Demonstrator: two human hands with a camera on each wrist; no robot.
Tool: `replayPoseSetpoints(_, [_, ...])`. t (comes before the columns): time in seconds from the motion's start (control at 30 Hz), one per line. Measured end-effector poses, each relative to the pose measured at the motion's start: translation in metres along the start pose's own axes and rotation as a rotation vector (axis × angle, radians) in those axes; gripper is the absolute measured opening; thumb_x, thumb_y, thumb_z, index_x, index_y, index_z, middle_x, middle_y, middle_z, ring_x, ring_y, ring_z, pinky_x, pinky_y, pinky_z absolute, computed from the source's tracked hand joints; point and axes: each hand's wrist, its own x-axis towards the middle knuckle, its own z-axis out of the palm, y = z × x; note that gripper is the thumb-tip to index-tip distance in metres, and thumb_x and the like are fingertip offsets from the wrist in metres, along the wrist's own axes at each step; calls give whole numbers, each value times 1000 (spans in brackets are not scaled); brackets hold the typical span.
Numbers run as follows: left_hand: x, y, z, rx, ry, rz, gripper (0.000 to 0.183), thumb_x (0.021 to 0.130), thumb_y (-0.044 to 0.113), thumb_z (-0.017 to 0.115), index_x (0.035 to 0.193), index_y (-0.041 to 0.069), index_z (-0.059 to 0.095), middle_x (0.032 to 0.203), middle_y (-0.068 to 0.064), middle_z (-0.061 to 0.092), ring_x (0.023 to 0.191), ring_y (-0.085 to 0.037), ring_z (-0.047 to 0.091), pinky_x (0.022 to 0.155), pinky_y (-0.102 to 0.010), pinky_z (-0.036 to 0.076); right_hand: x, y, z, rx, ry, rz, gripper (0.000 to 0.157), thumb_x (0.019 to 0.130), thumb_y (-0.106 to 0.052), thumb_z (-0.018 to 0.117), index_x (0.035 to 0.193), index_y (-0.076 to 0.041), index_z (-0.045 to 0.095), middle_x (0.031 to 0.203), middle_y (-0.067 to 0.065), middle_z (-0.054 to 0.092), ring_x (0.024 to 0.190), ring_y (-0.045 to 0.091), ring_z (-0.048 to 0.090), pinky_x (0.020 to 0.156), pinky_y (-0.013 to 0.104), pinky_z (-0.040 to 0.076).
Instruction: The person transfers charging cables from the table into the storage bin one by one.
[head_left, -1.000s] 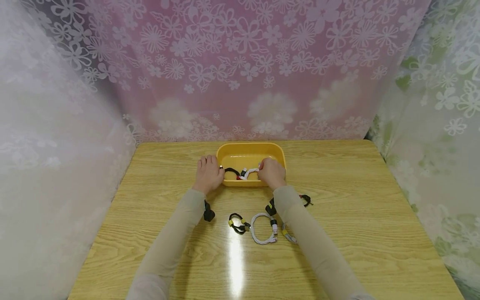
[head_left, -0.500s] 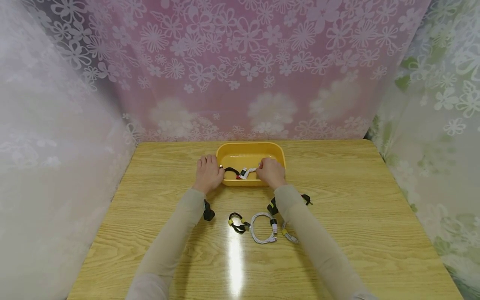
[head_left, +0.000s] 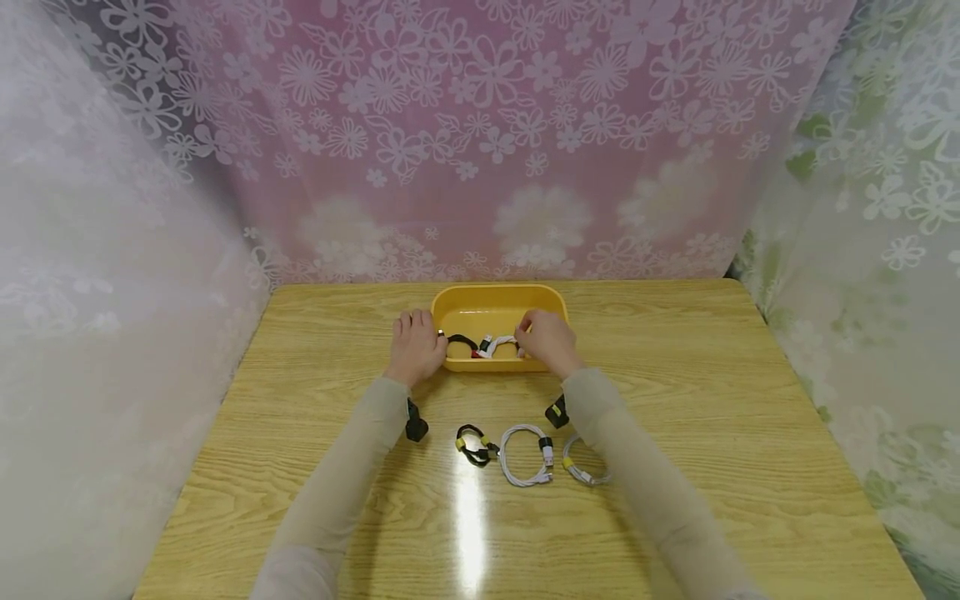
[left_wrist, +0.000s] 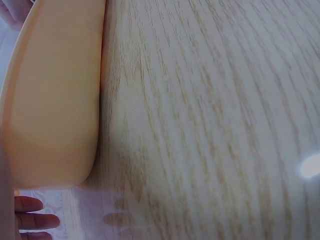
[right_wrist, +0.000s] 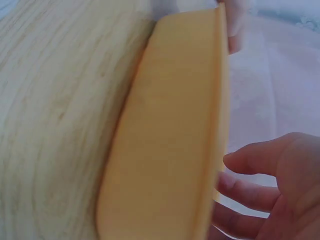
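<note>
In the head view a yellow bin [head_left: 498, 295] stands at the back of the table. My left hand [head_left: 415, 346] holds its left end, thumb at the rim and fingers [left_wrist: 37, 220] down the outside of the end wall. Inside lie a black cable [head_left: 461, 340] with a red tie and a coiled white cable [head_left: 501, 342] with a dark tie. My right hand [head_left: 549, 337] is over the right front rim beside the white cable. In the right wrist view its thumb and fingers [right_wrist: 250, 192] are loosely bent, a gap between thumb and forefinger.
On the table in front of the bin lie a black cable coil [head_left: 474, 447] with yellow ties, a white cable coil [head_left: 523, 479] with a black tie, and a grey-white coil [head_left: 577, 473] with a yellow tie, partly behind the right sleeve. Floral curtains surround the wooden table [head_left: 337, 517].
My right hand has let go of the white cable in the bin and drawn slightly right. The right forearm now hides the black cable at the right. My left hand has stayed put.
</note>
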Motion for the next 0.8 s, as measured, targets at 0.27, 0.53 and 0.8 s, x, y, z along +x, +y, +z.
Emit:
replayPoseSetpoints(0.27, [1,-1,2,17,2,4,31,98,24,41,114,-3,45,116,-22,46,110,-40,37,98,-49,27,-20,-3,-19,64,21,-93,23,96,-29,60,102,-8,70,82,5,66,59,17,54,51,30,42])
replayPoseSetpoints(0.53, [1,-1,1,8,0,9,30,98,23,41,113,-3,44,117,-22,45,110,-40,36,98,-49,27,-41,-7,-29,101,65,-176,25,96,-32,61,102,-10,71,92,6,68,72,21,59,62,37,47])
replayPoseSetpoints(0.8, [0,0,0,6,-10,4,32,98,23,41,115,-4,45,119,-23,45,113,-41,36,101,-50,26,-69,-6,-32,148,105,-287,15,94,-23,65,96,-10,72,86,1,68,70,16,59,65,36,48])
